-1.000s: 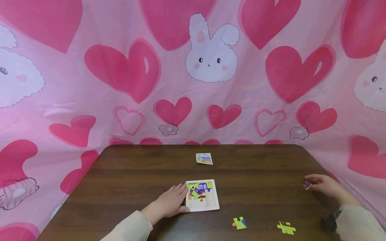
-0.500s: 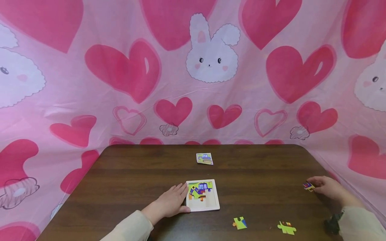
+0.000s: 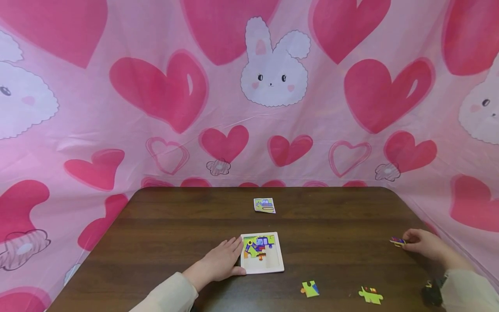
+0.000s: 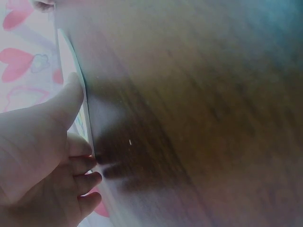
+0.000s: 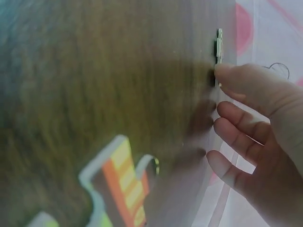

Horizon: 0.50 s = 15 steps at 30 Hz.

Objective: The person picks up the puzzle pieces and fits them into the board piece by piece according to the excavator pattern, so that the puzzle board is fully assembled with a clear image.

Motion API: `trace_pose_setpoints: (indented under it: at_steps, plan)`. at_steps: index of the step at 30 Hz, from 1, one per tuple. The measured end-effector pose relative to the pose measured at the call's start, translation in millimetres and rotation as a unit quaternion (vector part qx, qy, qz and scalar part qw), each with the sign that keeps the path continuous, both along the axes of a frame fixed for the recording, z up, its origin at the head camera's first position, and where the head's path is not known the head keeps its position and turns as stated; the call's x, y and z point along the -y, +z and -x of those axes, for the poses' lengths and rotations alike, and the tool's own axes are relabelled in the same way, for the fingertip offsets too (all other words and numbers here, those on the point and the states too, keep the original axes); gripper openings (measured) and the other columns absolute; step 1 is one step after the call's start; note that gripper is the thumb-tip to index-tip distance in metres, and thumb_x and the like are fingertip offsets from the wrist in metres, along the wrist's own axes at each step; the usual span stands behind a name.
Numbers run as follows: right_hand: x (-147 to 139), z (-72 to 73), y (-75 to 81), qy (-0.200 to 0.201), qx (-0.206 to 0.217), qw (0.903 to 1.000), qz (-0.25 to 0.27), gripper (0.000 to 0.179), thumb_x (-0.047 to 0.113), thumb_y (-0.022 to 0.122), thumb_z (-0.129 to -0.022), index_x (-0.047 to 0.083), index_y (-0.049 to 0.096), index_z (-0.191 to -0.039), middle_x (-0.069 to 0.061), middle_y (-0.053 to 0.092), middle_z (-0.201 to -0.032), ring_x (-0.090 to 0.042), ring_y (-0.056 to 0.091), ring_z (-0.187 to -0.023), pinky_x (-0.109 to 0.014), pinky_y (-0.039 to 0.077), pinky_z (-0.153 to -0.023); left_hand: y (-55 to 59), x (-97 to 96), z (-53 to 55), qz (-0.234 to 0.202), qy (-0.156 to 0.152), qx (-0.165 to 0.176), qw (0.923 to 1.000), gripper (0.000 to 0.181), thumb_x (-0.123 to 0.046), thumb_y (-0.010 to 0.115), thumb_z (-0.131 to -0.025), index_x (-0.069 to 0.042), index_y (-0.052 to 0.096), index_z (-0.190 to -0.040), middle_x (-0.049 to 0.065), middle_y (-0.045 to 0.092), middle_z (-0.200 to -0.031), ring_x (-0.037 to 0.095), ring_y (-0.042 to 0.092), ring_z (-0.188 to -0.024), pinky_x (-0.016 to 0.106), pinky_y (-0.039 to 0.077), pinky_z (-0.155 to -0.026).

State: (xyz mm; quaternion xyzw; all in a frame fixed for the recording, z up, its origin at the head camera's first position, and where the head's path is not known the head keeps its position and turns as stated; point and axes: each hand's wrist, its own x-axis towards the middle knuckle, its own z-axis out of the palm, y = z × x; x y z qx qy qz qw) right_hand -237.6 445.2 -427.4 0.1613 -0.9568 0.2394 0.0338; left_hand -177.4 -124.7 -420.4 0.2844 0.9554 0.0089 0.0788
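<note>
A square white puzzle tray (image 3: 281,260) lies mid-table, partly filled with pieces picturing a blue digger on green. Its lower right part shows bare base. My left hand (image 3: 218,261) lies along the tray's left side with fingers extended, fingertips at the edge and thumb by the lower left corner. In the left wrist view, that thumb rests on the tray rim (image 4: 81,104). At the right of the table, my right hand (image 3: 422,245) pinches a purple and yellow puzzle piece (image 3: 397,241) between thumb and fingertips. The piece appears edge-on in the right wrist view.
Two loose green puzzle pieces lie near the front: one with an orange tab (image 3: 309,288), the other a longer piece (image 3: 370,295) further right. A small digger picture card (image 3: 264,205) lies behind the tray. A pink heart-and-rabbit cloth (image 3: 249,117) hangs around the wooden table (image 3: 187,216).
The piece in my right hand has turned from facing up to nearly edge-on, and the hand has shifted slightly right. My left hand and the tray stay in place.
</note>
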Motion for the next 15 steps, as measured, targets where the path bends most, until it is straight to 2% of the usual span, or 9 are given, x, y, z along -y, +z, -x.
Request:
trace_pose_setpoints:
  at_steps: [10,15]
  plan:
    - [14.4,-0.1,8.1,-0.069,0.025,0.9972,-0.012,0.021,0.018,0.071,-0.079,0.003,0.057,-0.081,-0.002,0.054,-0.074,-0.006,0.045,-0.063,-0.026,0.040,-0.058,0.1,-0.1,-0.3,0.002,0.000,-0.002,1.0000,0.075,-0.053,0.055,-0.085,0.000,0.043,-0.135,0.015,0.037,-0.142,0.030,0.033,-0.130,0.040,0.029,-0.103]
    - [33.5,4.8,19.4,-0.072,0.020,0.9971,-0.016,0.027,0.024,0.072,-0.080,0.002,0.058,-0.085,-0.002,0.056,-0.076,-0.013,0.049,-0.066,-0.028,0.043,-0.059,1.8,0.3,-1.2,0.004,-0.002,-0.002,1.0000,0.074,-0.053,0.055,-0.085,0.000,0.043,-0.135,0.014,0.037,-0.141,0.029,0.033,-0.130,0.040,0.029,-0.103]
